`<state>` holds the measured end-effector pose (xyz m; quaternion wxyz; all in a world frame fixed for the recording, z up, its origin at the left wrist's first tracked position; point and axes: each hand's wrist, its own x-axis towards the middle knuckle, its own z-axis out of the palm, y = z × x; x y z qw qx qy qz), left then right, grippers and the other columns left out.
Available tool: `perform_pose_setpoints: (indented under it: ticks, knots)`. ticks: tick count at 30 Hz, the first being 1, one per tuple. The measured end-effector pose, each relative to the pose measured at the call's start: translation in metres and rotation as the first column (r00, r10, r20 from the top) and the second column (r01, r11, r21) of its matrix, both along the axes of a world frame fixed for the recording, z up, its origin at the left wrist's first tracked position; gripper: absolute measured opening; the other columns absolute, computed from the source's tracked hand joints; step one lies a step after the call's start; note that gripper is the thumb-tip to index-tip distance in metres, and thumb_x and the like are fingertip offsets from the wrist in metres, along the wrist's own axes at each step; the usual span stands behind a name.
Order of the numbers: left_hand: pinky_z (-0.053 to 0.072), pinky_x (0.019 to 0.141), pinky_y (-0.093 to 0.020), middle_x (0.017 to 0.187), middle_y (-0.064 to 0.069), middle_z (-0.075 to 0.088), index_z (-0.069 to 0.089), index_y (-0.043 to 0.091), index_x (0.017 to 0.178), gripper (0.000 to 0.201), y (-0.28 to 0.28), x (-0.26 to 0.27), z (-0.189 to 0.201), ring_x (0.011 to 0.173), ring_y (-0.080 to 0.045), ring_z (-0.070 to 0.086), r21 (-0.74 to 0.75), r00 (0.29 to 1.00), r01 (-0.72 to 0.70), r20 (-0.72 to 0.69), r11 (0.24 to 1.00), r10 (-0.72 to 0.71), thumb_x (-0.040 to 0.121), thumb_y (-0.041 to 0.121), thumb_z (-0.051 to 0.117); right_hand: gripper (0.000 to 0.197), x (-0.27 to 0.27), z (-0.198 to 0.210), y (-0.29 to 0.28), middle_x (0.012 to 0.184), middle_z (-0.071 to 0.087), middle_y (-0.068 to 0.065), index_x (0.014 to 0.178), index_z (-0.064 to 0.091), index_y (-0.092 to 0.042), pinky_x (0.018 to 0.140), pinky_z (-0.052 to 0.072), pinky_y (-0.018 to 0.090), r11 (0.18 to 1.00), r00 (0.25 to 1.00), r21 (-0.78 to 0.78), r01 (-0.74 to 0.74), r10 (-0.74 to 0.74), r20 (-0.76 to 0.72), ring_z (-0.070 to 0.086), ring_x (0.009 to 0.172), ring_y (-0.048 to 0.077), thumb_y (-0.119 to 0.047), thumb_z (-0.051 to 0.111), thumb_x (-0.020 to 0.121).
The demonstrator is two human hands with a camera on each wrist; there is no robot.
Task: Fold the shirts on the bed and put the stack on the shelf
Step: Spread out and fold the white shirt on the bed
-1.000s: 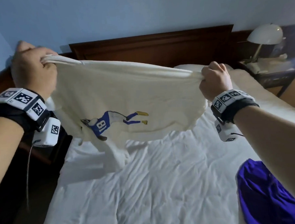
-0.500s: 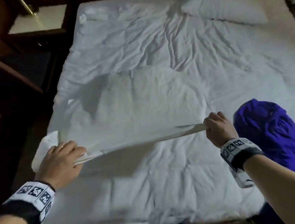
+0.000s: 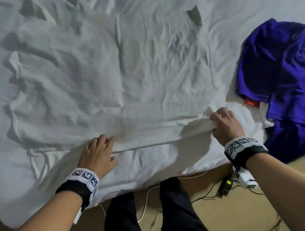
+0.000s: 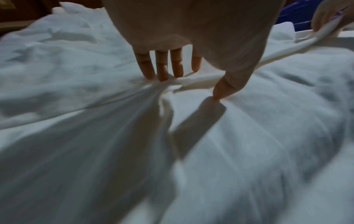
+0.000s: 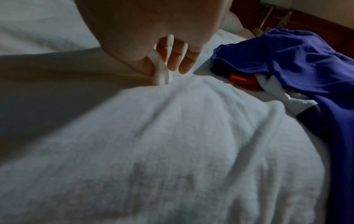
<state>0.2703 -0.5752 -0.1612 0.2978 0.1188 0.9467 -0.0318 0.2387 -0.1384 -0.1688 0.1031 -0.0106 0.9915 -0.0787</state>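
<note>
Left hand (image 3: 97, 152) presses straight fingers flat on the cream shirt (image 3: 111, 73); right hand (image 3: 225, 124) pinches its near edge.

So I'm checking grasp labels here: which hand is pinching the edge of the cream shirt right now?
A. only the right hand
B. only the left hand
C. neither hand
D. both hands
A: the right hand pinches a fold of the cream shirt between thumb and fingers, while the left hand lies on the shirt with fingers straight.
</note>
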Motion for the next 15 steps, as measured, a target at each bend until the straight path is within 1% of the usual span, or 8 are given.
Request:
perform_pose_setpoints:
  ticks: [3, 5, 7, 8, 9, 11, 13, 15]
  knots:
    - [0.051, 0.074, -0.047, 0.106, -0.01, 0.054, 0.057, 0.016, 0.118, 0.063, 0.026, -0.022, -0.005, 0.094, -0.037, 0.059, 0.027, 0.997, 0.027, 0.067, 0.999, -0.028, 0.063, 0.034, 0.08, 0.02, -0.003, 0.007, 0.012, 0.091, 0.055, 0.018, 0.08, 0.062, -0.004, 0.058, 0.045, 0.041, 0.998, 0.988, -0.058, -0.016, 0.007, -0.157, 0.049, 0.079, 0.037, 0.01, 0.058, 0.065]
    - [0.05, 0.074, -0.045, 0.106, -0.008, 0.054, 0.055, 0.018, 0.114, 0.051, 0.048, -0.031, -0.005, 0.095, -0.036, 0.059, 0.042, 0.992, 0.063, 0.104, 0.997, -0.067, 0.07, 0.031, 0.076, 0.016, 0.0, 0.015, 0.027, 0.088, 0.054, 0.016, 0.077, 0.062, -0.005, 0.059, 0.043, 0.04, 0.997, 0.968, -0.07, -0.036, 0.017, -0.25, 0.047, 0.076, 0.034, 0.003, 0.049, 0.071]
    - [0.049, 0.073, -0.044, 0.11, -0.006, 0.055, 0.054, 0.019, 0.114, 0.037, 0.05, -0.03, -0.008, 0.097, -0.035, 0.059, 0.045, 0.99, 0.052, 0.133, 0.998, -0.057, 0.08, 0.023, 0.069, 0.015, 0.008, 0.013, 0.03, 0.087, 0.054, 0.014, 0.075, 0.062, -0.006, 0.059, 0.042, 0.039, 0.996, 0.964, -0.046, -0.078, 0.063, -0.26, 0.046, 0.075, 0.033, 0.004, 0.052, 0.072]
    - [0.049, 0.071, -0.044, 0.109, -0.007, 0.057, 0.056, 0.018, 0.111, 0.032, 0.048, -0.027, -0.01, 0.094, -0.036, 0.061, 0.056, 0.99, 0.044, 0.134, 0.997, -0.051, 0.081, 0.016, 0.067, 0.014, 0.014, 0.01, 0.03, 0.086, 0.055, 0.013, 0.074, 0.063, -0.007, 0.058, 0.041, 0.038, 0.995, 0.971, -0.023, -0.1, 0.092, -0.223, 0.047, 0.075, 0.033, 0.006, 0.058, 0.071]
    - [0.051, 0.066, -0.045, 0.106, -0.008, 0.059, 0.058, 0.017, 0.106, 0.029, 0.045, -0.024, -0.01, 0.087, -0.038, 0.063, 0.069, 0.989, 0.027, 0.142, 0.997, -0.037, 0.079, 0.008, 0.066, 0.016, 0.019, 0.007, 0.031, 0.086, 0.055, 0.013, 0.073, 0.065, -0.007, 0.056, 0.04, 0.037, 0.993, 0.98, 0.001, -0.121, 0.12, -0.16, 0.048, 0.075, 0.033, 0.007, 0.065, 0.069]
    - [0.051, 0.053, -0.045, 0.091, -0.011, 0.059, 0.057, 0.016, 0.094, 0.032, 0.046, -0.015, -0.014, 0.07, -0.039, 0.063, 0.078, 0.988, 0.039, 0.145, 0.996, -0.05, 0.069, -0.002, 0.068, 0.02, 0.033, 0.004, 0.042, 0.086, 0.057, 0.012, 0.078, 0.07, -0.009, 0.055, 0.044, 0.037, 0.993, 0.993, 0.008, -0.116, 0.116, -0.022, 0.051, 0.076, 0.034, 0.007, 0.072, 0.067]
    - [0.046, 0.047, -0.041, 0.081, -0.012, 0.053, 0.055, 0.015, 0.087, 0.035, 0.044, -0.008, -0.015, 0.06, -0.038, 0.061, 0.063, 0.99, 0.048, 0.131, 0.997, -0.056, 0.063, -0.003, 0.072, 0.025, 0.042, 0.003, 0.047, 0.088, 0.059, 0.01, 0.091, 0.075, -0.014, 0.059, 0.05, 0.042, 0.997, 0.993, -0.017, -0.076, 0.077, 0.086, 0.053, 0.079, 0.035, 0.003, 0.07, 0.073]
    - [0.045, 0.047, -0.041, 0.08, -0.012, 0.052, 0.057, 0.013, 0.089, 0.034, 0.047, -0.002, -0.012, 0.062, -0.038, 0.062, 0.057, 0.988, 0.045, 0.145, 0.997, -0.053, 0.063, -0.001, 0.074, 0.028, 0.044, 0.005, 0.05, 0.088, 0.059, 0.007, 0.098, 0.076, -0.019, 0.062, 0.051, 0.039, 0.998, 0.984, -0.054, -0.04, 0.049, 0.171, 0.056, 0.081, 0.035, -0.003, 0.062, 0.079]
